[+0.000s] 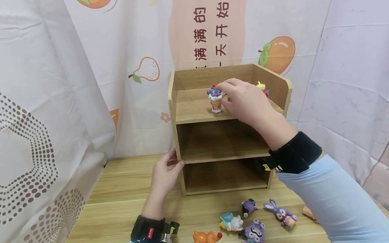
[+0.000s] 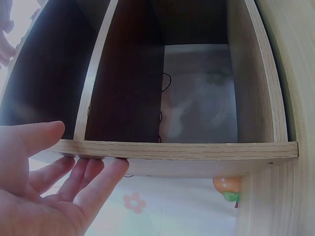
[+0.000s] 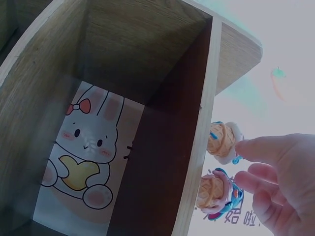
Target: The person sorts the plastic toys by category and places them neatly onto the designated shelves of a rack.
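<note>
Left hand, loosely extended, touches side of wooden shelf unit; nothing lifted. Right hand: thumb and forefinger parted beside blue-headed cone figurine, contact unclear. Figurine stands upright, top deck, near front edge. Orange figurine lies on tabletop.

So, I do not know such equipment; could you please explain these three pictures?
No robot here: a person works bare-handed. The wide picture comes from a head-worn camera, the other two from wrist cameras. The left hand touches the side of a wooden shelf unit. The right hand is at a blue-headed ice-cream-cone figurine on top; I cannot tell if it is gripped. An orange animal figurine, a purple rabbit figurine and others lie on the table.
</note>
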The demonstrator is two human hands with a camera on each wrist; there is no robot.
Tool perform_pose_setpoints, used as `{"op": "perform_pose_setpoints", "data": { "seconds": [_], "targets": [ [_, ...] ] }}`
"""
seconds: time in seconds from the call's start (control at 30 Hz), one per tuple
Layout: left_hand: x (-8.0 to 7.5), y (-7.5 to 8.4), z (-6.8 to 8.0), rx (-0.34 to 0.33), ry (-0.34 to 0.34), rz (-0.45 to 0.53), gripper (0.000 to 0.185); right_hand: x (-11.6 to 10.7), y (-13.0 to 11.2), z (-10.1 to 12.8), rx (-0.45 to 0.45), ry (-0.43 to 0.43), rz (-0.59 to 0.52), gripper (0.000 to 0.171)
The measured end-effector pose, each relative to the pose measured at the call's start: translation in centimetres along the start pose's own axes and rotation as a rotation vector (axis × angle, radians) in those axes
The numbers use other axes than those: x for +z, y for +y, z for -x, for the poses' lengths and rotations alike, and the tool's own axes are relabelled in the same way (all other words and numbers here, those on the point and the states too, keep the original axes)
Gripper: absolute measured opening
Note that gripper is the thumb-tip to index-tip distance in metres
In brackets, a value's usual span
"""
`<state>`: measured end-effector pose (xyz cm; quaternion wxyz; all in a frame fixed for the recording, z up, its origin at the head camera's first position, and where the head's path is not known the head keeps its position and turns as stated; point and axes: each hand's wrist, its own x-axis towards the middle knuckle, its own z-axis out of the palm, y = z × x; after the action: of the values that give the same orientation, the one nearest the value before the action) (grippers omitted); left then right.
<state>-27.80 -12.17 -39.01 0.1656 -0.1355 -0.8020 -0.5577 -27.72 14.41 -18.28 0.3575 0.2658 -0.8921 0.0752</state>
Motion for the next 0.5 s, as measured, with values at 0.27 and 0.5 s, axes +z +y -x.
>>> {"op": "perform_pose_setpoints", "data": {
  "seconds": [0.27, 0.5],
  "targets": [
    [0.1, -0.1, 0.0, 0.003, 0.001, 0.013, 0.05, -0.6, 0.3, 1.5, -0.028, 0.104, -0.009, 0.035],
    [0.1, -0.2, -0.1, 0.01, -0.001, 0.018, 0.051, -0.9, 0.8, 3.1, -0.068, 0.18, -0.063, 0.033]
  ]
}}
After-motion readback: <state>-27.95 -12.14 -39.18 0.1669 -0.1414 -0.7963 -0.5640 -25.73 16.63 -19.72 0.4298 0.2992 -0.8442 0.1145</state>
